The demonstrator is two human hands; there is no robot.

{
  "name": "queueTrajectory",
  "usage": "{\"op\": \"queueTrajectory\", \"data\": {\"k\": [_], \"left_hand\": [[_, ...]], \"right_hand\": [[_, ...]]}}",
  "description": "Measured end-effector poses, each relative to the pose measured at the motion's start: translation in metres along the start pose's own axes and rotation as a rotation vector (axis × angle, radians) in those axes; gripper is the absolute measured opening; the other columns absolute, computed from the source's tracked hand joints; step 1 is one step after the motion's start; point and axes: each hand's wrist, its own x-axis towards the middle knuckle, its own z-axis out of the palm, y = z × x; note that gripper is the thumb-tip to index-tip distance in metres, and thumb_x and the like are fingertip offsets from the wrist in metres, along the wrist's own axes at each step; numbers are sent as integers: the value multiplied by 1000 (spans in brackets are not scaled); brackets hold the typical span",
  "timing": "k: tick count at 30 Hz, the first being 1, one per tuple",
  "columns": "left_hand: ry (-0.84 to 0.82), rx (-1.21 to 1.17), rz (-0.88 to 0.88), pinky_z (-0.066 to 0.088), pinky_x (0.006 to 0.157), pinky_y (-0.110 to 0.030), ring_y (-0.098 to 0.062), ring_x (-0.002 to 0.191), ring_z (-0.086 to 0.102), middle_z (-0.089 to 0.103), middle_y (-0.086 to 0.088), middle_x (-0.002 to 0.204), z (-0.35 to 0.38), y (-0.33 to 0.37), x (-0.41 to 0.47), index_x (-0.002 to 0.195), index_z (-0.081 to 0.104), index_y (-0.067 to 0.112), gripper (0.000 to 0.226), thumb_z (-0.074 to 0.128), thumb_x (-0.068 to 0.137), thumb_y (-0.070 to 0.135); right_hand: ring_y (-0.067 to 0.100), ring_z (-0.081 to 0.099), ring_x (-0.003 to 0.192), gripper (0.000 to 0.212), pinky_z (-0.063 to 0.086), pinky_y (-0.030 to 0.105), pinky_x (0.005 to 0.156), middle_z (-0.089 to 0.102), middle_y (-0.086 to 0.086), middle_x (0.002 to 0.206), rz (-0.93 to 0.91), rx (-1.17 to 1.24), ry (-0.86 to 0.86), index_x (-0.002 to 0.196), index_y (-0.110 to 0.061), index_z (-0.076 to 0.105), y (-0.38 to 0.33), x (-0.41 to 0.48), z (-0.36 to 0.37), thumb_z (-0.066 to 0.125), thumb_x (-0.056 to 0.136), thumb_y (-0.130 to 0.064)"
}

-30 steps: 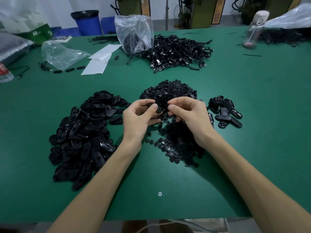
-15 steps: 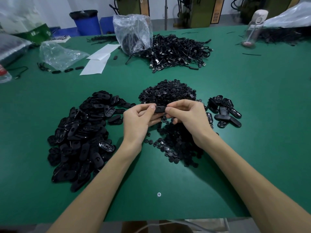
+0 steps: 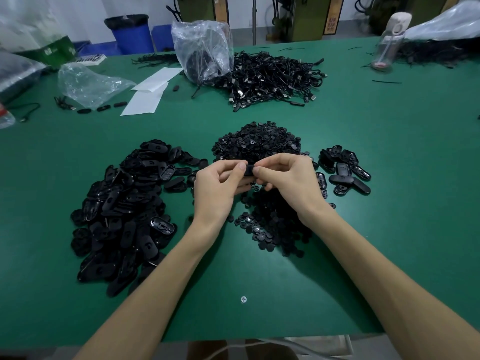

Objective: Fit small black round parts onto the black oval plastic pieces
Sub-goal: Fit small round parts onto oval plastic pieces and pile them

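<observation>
Underneath: we worked over a green table (image 3: 389,178), and our forearms crossed its near edge.
Oval pile: the black oval plastic pieces (image 3: 122,211) lay heaped on our left, just beside the left wrist.
Round heap: the small black round parts (image 3: 257,144) lay in the middle, spreading beyond and beneath both hands.
Left hand: our left hand (image 3: 218,188) hung above the round heap with its fingers curled, and thumb and forefinger pinched the left end of the held piece (image 3: 248,170).
Right hand: our right hand (image 3: 288,180) mirrored it, knuckles up, and pinched the right end, so the two thumb tips nearly met.
Side group: a few oval pieces (image 3: 342,170) lay apart, just right of the round heap.
Held piece: only a short black stretch showed between our thumbs, so we could not tell whether a round part sat in it.
</observation>
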Motion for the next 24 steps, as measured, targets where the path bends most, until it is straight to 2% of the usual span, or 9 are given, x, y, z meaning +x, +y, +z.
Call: {"op": "queueTrajectory", "data": {"k": [5,9,12,17,20,24], "left_hand": [[-6,32,37,65,79,-35,-24,87,80,81,-8,91,0,0,-1,109,72,7,11,65,102,11],[-5,50,61,64,80,-34,-23,87,80,81,-7,92,1,0,-1,105,74,13,9,67,101,10],[-25,41,56,64,81,-34,-23,88,79,81,-7,93,1,0,-1,107,74,10,10,71,98,8],[-19,-32,-5,64,83,-33,-25,91,79,80,-12,94,1,2,-2,109,72,3,16,73,94,0],[-5,-157,-69,63,82,-31,-28,91,79,79,-17,94,3,5,-4,108,67,-2,15,71,94,-4],[-4,-313,-126,62,83,-30,-27,94,79,79,-17,94,5,8,-7,109,64,-7,16,70,94,-5]], "right_hand": [[20,71,68,4,58,32,67,76,3,71,-17,-65,3,87,-17,79,-1,0,1,79,85,-13],[23,71,66,3,62,40,71,76,3,72,-28,-123,17,88,-16,79,-2,0,1,78,86,-13],[27,73,72,5,62,42,73,76,1,73,-46,-142,33,88,-17,79,-4,-2,2,78,86,-13],[6,70,75,7,57,24,73,75,-7,77,-135,-244,86,89,-20,79,-5,-7,6,76,87,-14],[5,63,79,9,46,11,71,69,-5,87,-267,-325,145,91,-17,78,-6,-10,10,76,88,-9],[-1,57,84,8,42,7,74,61,-1,91,-390,-391,160,98,-11,78,-4,-11,14,74,91,-7]]}}
